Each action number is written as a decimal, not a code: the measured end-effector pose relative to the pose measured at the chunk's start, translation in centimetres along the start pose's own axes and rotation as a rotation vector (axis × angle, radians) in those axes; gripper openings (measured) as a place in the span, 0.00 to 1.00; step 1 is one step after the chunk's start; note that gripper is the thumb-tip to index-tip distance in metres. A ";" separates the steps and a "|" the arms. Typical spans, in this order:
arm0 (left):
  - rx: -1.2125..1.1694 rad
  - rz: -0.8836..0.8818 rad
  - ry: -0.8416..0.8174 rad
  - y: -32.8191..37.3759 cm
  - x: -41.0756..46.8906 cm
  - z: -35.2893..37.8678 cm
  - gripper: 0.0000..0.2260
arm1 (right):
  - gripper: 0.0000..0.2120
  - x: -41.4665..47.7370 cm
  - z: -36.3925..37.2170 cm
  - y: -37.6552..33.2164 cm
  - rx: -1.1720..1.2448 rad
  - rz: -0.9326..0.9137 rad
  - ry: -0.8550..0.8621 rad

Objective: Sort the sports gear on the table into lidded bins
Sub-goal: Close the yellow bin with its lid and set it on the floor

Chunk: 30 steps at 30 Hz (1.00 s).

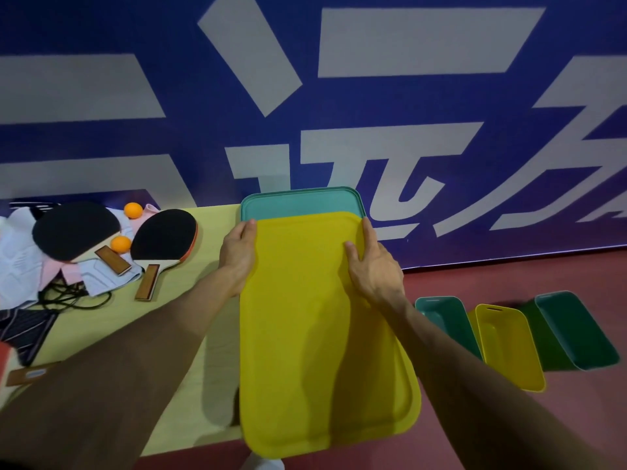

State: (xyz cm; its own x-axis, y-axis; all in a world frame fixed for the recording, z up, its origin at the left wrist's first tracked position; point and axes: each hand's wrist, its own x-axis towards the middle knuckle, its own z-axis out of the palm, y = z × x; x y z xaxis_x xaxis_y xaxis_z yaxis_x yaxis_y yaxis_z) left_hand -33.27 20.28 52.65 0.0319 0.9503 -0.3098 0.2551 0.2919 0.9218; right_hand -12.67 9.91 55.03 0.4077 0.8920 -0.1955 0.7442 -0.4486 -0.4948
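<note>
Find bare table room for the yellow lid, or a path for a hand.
Bare table lies between the nearest paddle and the yellow lid, partly crossed by the left forearm. There is another patch between the cord and that forearm. Both look narrower than the lid. Far left is crowded: other paddle, balls, cloths.

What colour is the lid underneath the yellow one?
Teal; that lid shows best in the head view.

a blue banner (407,130) with big white characters backs a pale wooden table (210,215) on a dark red floor (509,273).
</note>
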 end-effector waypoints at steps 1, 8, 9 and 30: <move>0.015 -0.002 -0.001 -0.1 0.4 -0.1 0.18 | 0.31 0.1 0.1 0.1 -0.010 -0.002 0.003; 0.083 0.030 0.015 -0.5 0.7 -0.1 0.18 | 0.30 -0.1 0.3 -0.3 -0.106 -0.010 0.018; 0.106 0.043 0.018 -0.5 0.7 -0.1 0.18 | 0.30 -0.2 0.4 -0.4 -0.115 -0.015 0.026; 0.183 -0.026 0.000 -2.3 -9.9 -0.9 0.22 | 0.34 -9.3 -1.2 3.9 0.417 0.296 -0.211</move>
State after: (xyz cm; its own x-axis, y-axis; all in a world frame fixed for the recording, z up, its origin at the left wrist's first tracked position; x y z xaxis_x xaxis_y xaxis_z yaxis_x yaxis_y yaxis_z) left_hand -35.00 10.30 53.84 0.0235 0.9426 -0.3330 0.4279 0.2915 0.8555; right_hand -12.97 -0.21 55.95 0.4210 0.7423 -0.5213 0.3242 -0.6599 -0.6778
